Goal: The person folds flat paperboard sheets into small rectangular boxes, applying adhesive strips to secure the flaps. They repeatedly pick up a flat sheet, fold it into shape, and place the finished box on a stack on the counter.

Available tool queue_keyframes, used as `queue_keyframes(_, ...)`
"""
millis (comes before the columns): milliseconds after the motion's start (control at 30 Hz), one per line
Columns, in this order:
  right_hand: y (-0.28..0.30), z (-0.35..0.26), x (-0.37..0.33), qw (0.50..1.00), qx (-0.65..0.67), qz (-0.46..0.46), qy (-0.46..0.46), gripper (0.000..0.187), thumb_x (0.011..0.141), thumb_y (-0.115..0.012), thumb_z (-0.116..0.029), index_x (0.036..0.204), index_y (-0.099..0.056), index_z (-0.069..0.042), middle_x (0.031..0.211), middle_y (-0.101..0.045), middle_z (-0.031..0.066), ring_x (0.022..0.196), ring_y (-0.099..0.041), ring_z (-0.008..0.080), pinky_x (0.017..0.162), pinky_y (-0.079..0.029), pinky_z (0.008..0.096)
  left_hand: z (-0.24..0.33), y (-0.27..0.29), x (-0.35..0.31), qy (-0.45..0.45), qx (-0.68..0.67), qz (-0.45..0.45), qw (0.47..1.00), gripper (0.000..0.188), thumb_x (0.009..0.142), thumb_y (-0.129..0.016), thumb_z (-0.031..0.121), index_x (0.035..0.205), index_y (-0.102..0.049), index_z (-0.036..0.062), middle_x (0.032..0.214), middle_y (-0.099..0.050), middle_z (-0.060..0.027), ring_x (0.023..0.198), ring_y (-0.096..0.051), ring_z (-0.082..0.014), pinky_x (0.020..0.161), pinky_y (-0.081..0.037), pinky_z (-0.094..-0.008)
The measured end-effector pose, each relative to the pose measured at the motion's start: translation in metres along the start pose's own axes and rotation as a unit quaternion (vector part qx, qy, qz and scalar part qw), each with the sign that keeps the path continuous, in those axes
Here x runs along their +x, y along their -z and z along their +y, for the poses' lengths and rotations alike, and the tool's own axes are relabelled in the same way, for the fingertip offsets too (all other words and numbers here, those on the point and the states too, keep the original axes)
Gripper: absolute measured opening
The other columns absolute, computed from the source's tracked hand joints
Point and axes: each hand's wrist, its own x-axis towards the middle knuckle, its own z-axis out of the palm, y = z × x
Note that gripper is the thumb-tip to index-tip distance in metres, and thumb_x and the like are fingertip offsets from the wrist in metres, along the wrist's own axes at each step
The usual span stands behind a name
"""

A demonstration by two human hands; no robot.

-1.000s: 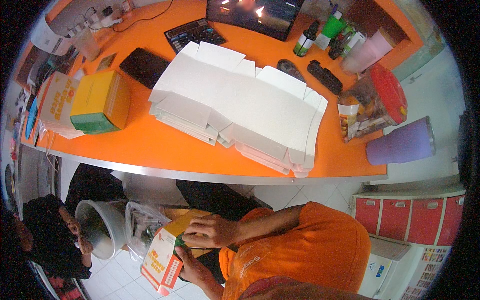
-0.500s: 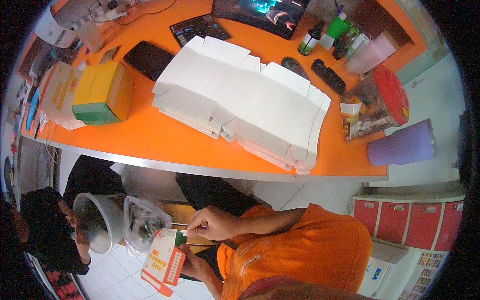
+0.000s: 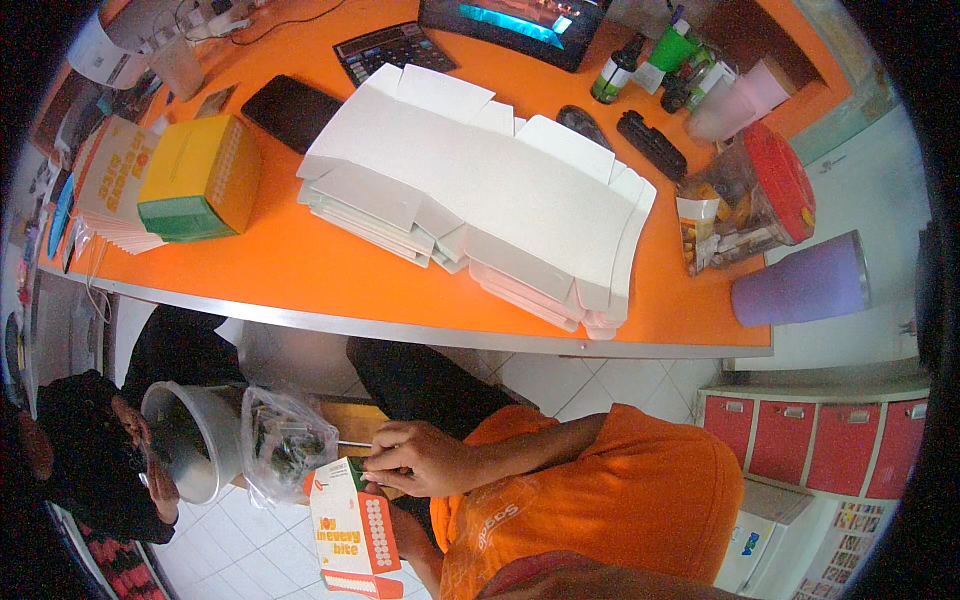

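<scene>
Head view: right hand (image 3: 422, 462) palm-down, fingers (image 3: 388, 460) bent, at white-orange box (image 3: 345, 530)

Indoor light, moderately bright and diffuse, falls over the orange tabletop (image 3: 270, 285); the white cardboard stack (image 3: 470, 175) is the palest area, with soft shading beneath its flaps. The metal edge (image 3: 400, 333) catches a dull gleam, and the far screen (image 3: 530, 28) glows blue. Below the table it is dimmer, the dark clothing (image 3: 80, 465) at left losing detail in grain. The carton's (image 3: 350, 520) print stays legible. Fisheye curvature bows the red drawers (image 3: 780, 445) at right; a black rim swallows the corners.
</scene>
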Motion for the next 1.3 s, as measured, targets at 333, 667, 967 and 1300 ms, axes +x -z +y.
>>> queue_keyframes(333,0.002,-0.002,0.000,0.998,-0.042,0.020,0.048,0.012,0.083,-0.071,-0.012,0.085,-0.068,0.000,0.081,-0.057,0.0085,0.076,-0.058,0.0253,0.064,-0.048,0.0372,-0.002,0.003,-0.002,-0.002,-0.006,-0.015,1.000,0.035,0.093,-0.067,0.018,0.117,-0.054,-0.0035,0.112,-0.062,-0.0145,0.097,-0.060,-0.0222,0.082,-0.052,-0.0357)
queue_keyframes(667,0.006,0.000,0.003,0.997,0.063,-0.027,0.028,0.010,0.083,-0.072,-0.011,0.082,-0.070,-0.002,0.074,-0.059,0.0098,0.072,-0.059,0.0259,0.063,-0.046,0.0390,0.000,0.005,0.003,0.013,-0.025,-0.022,0.999,0.037,0.093,-0.067,0.019,0.119,-0.053,-0.0031,0.115,-0.061,-0.0150,0.100,-0.060,-0.0237,0.083,-0.052,-0.0364)
queue_keyframes(967,0.009,0.004,0.006,0.994,0.084,-0.060,0.023,0.016,0.077,-0.079,-0.018,0.079,-0.069,-0.006,0.078,-0.064,0.0084,0.079,-0.063,0.0260,0.068,-0.049,0.0375,-0.001,0.006,0.007,0.013,-0.033,-0.023,0.999,0.039,0.093,-0.067,0.020,0.121,-0.053,-0.0028,0.117,-0.060,-0.0154,0.102,-0.059,-0.0251,0.084,-0.051,-0.0370)
queue_keyframes(1300,0.024,-0.001,0.022,0.960,0.250,-0.091,-0.084,0.032,0.079,-0.080,-0.008,0.104,-0.061,-0.002,0.115,-0.064,0.0077,0.105,-0.063,0.0143,0.077,-0.060,0.0289,0.001,0.004,0.010,0.013,-0.053,-0.049,0.997,0.041,0.093,-0.067,0.022,0.123,-0.052,-0.0023,0.120,-0.059,-0.0158,0.104,-0.059,-0.0267,0.085,-0.051,-0.0377)
